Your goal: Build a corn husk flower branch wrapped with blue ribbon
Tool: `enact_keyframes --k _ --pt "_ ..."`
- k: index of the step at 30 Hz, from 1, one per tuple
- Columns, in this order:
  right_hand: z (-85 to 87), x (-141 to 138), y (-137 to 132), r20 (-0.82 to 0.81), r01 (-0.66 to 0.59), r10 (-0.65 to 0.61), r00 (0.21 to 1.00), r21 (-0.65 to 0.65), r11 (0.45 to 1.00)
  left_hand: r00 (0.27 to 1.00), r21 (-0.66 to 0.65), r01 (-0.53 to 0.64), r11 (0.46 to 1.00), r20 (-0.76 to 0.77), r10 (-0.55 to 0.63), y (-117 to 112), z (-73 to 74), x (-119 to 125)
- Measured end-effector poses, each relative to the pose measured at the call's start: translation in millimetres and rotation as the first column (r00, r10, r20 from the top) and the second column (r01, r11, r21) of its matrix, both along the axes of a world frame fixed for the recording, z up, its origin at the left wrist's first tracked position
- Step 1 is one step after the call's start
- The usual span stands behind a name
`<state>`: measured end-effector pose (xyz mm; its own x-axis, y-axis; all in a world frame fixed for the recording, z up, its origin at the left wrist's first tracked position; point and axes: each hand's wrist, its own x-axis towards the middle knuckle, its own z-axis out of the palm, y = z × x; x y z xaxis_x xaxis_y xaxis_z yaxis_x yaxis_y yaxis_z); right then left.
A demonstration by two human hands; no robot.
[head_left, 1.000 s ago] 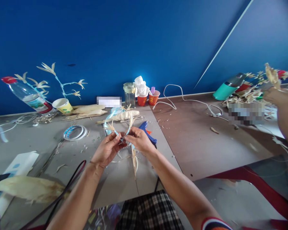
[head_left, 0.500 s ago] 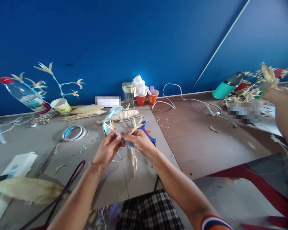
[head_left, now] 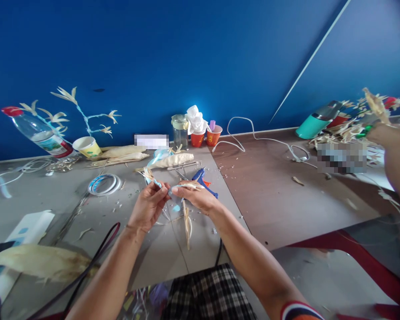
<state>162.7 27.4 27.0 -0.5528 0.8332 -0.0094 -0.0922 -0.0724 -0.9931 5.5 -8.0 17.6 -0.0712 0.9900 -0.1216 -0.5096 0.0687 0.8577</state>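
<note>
Progress, I judged, was partial: one wrapped branch (head_left: 86,119) stood at the paper cup (head_left: 87,148), while left hand (head_left: 149,204) and right hand (head_left: 198,198) pinched blue-wrapped flower stems (head_left: 158,183) above the surface (head_left: 156,262), wrapping seemingly unfinished.

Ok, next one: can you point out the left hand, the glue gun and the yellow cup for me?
Left hand (head_left: 150,204): head view, on the middle of the hand, behind the thumb.
Glue gun (head_left: 210,191): head view, on its blue handle.
Yellow cup (head_left: 93,150): head view, on its outer wall.
</note>
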Motion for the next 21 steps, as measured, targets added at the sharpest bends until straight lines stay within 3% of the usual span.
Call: enact_keyframes --k 10,13,16,21 --pt "-2.5 5 6 -0.095 -0.110 0.083 0.992 -0.322 0.940 0.978 0.052 -0.208 0.977 -0.020 0.209 4 -1.0 0" --pt "-1.4 6 5 -0.105 -0.221 0.196 0.975 -0.345 0.912 0.976 0.069 -0.215 0.974 -0.023 0.217 4 -0.7 -1" --pt "1.3 8 4 -0.155 -0.273 0.231 0.960 -0.363 0.891 0.976 0.054 -0.212 0.976 -0.035 0.214 4 0.6 0" --pt "10.5 14 2 -0.385 -0.418 0.294 0.875 -0.294 0.859 0.982 0.083 -0.183 0.980 -0.039 0.187 3 4.1 3"
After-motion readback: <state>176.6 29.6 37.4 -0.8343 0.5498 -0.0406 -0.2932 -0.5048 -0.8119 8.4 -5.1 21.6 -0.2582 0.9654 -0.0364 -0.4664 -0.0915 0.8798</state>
